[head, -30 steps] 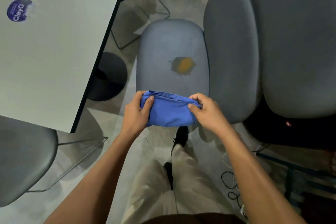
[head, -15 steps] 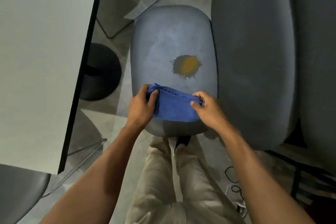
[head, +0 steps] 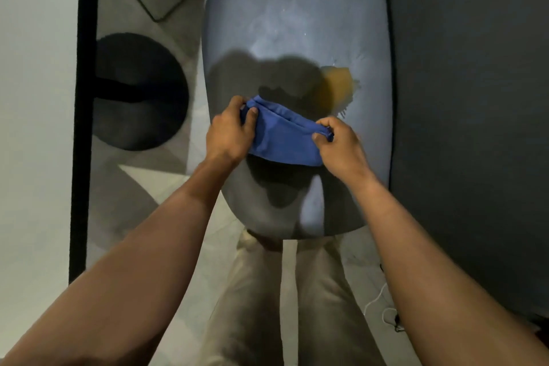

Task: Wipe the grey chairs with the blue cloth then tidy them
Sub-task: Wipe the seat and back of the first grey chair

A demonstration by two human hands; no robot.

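A folded blue cloth (head: 283, 140) is stretched between my two hands above the grey chair seat (head: 297, 9). My left hand (head: 228, 131) pinches its left end with thumb on top. My right hand (head: 338, 144) pinches the right end. An orange-yellow stain (head: 338, 86) lies on the seat just beyond my right hand, partly in my shadow. The grey chair's backrest (head: 469, 128) rises at the right.
A white table (head: 35, 98) with a black edge (head: 84, 116) runs down the left. Its round black base (head: 139, 92) stands on the floor beside the seat. Wire chair legs (head: 154, 6) show at top left. A white cable (head: 383, 306) lies on the floor by my legs.
I have leaned in over the seat; both hands carried the cloth forward from the seat's near edge to above its middle, close to the stain. Both grips stayed the same.
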